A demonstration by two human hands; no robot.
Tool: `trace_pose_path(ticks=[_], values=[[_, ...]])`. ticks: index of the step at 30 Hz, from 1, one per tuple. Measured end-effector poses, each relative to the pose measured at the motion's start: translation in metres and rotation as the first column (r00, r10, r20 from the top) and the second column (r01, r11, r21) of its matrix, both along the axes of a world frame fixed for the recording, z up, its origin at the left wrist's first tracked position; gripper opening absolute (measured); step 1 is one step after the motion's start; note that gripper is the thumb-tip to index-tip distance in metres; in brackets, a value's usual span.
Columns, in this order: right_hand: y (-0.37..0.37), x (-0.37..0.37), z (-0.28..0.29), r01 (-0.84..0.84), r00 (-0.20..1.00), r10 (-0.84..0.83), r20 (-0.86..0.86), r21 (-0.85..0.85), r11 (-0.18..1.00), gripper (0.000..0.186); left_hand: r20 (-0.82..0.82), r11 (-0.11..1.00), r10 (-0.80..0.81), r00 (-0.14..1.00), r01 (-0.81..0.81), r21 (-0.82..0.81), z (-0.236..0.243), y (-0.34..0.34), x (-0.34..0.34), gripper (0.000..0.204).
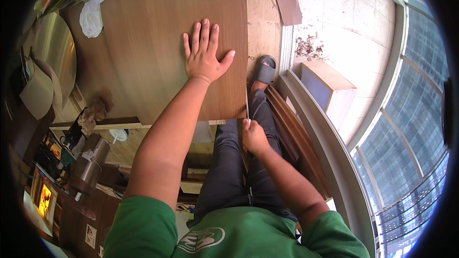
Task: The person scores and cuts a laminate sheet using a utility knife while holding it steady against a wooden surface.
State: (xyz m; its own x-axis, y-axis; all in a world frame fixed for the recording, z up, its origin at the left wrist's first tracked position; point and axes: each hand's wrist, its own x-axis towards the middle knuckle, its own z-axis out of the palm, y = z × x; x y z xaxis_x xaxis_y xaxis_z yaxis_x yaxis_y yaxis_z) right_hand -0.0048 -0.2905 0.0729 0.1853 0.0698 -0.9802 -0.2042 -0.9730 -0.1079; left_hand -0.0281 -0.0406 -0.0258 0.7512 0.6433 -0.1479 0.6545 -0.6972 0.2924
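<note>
A large brown wood-grain panel point(153, 52) lies in front of me. My left hand point(205, 59) rests palm down on it near its right side, fingers spread. My right hand point(255, 136) is closed just beyond the panel's near right corner. From its fist a thin, pale, narrow tool point(247, 111) sticks up along the panel's right edge. Most of that tool is hidden by the fingers, so its exact kind does not show.
A crumpled white plastic bag point(91, 17) lies on the panel's far left. Left of it is a curved shiny sheet point(57, 52). Long brown boards point(296, 138) lean along the window frame point(330, 162) on my right. A box-shaped wooden piece point(330, 83) stands beyond the frame.
</note>
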Motion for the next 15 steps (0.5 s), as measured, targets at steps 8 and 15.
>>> trace_pose_path(ticks=[8,15], values=[[0.0,-0.006,0.059,0.066,0.997,-0.069,0.024,0.089,0.994,0.049,-0.011,1.0,0.003,1.0,-0.003,0.0,0.002,0.002,-0.003,0.09],[-0.064,-0.036,-0.017,-0.047,0.979,0.029,-0.204,-0.082,0.996,0.054,-0.018,1.0,-0.006,1.0,0.006,-0.023,0.005,0.001,0.001,0.09]])
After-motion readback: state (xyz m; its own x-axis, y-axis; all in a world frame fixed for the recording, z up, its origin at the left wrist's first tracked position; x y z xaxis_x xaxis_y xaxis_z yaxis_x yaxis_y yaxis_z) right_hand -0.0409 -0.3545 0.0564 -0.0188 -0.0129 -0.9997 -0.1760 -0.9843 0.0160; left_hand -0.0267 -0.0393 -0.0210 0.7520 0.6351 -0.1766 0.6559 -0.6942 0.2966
